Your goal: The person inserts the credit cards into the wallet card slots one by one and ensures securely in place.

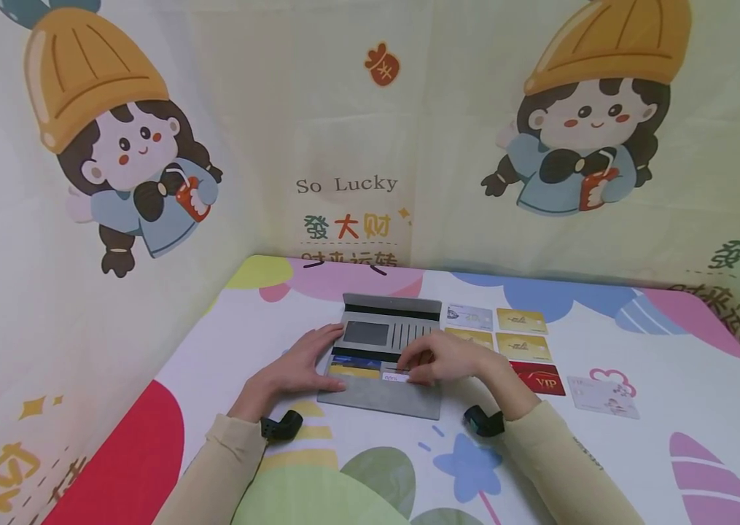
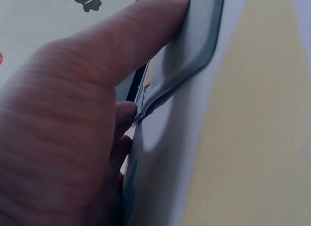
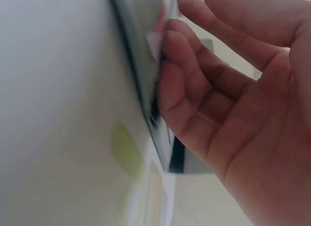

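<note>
My left hand [image 1: 304, 361] rests spread, thumb laid on the left side of the wallet [image 1: 383, 397], while my right hand [image 1: 451, 355] pinches a card [image 1: 393, 378] over its lower half, apparently for sliding in or out, which calls for keeping it straight.
</note>
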A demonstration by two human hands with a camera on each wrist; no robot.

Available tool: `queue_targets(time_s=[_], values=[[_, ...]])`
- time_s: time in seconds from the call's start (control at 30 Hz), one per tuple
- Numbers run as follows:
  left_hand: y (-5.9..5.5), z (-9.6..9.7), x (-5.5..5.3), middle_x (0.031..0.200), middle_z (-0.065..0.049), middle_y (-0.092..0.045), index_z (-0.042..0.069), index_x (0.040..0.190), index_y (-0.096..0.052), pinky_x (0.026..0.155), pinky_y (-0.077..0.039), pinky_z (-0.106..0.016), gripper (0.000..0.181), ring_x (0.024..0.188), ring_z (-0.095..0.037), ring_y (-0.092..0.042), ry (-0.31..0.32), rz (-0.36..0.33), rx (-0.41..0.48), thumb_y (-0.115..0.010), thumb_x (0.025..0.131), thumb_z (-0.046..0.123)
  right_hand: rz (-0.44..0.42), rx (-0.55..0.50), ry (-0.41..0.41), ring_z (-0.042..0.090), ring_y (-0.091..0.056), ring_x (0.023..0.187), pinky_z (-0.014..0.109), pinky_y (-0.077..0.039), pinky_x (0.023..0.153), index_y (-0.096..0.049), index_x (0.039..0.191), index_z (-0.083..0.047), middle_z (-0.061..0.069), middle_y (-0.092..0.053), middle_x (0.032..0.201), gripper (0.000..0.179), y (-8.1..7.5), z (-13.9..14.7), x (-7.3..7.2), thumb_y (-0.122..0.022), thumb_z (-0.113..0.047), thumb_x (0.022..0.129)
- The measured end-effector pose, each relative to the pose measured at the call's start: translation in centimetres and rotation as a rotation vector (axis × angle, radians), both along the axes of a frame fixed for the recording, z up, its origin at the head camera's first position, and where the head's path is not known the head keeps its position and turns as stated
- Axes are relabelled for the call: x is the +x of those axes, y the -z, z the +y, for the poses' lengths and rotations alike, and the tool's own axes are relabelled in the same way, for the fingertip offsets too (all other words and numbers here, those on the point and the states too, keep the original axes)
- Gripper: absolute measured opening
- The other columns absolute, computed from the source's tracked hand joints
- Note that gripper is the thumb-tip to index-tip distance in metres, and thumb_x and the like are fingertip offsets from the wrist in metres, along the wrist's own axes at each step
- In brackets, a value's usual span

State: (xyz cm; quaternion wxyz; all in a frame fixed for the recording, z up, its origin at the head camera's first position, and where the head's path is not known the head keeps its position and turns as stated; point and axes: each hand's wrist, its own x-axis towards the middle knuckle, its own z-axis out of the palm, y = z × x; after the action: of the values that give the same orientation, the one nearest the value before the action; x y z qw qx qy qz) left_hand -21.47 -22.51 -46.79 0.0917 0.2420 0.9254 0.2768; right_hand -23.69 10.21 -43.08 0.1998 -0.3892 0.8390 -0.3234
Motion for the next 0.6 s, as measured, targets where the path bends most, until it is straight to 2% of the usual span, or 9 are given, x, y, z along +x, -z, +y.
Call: queue_targets(time_s=[0.23,0.6], values=[[0.0,-0.1,0.0,0.165,-0.008,-0.024,0.011,0.159,-0.033,0.120,-0.011,-0.056,0.101,0.151,-0.034,-0.016,0.008,0.014,0.007,-0.077,0.079,0.056,0.011,-0.080,0.052,0.016,-0.060,0.085,0.032,-0.054,0.079,-0.074,0.113,-0.006,0.000,-0.069,0.099,0.021,-1.1,2.4,-0.9,-0.069,-0.010,0.093],[0.1,0.0,0.1,0.165,-0.007,-0.024,0.013,0.159,-0.032,0.120,-0.011,-0.056,0.102,0.151,-0.034,-0.016,-0.006,0.014,-0.004,-0.076,0.079,0.059,0.032,-0.115,0.124,0.022,-0.058,0.087,0.033,-0.053,0.076,-0.071,0.120,-0.002,0.000,-0.065,0.096,0.029,-2.4,5.8,-1.3,-0.072,-0.013,0.093]])
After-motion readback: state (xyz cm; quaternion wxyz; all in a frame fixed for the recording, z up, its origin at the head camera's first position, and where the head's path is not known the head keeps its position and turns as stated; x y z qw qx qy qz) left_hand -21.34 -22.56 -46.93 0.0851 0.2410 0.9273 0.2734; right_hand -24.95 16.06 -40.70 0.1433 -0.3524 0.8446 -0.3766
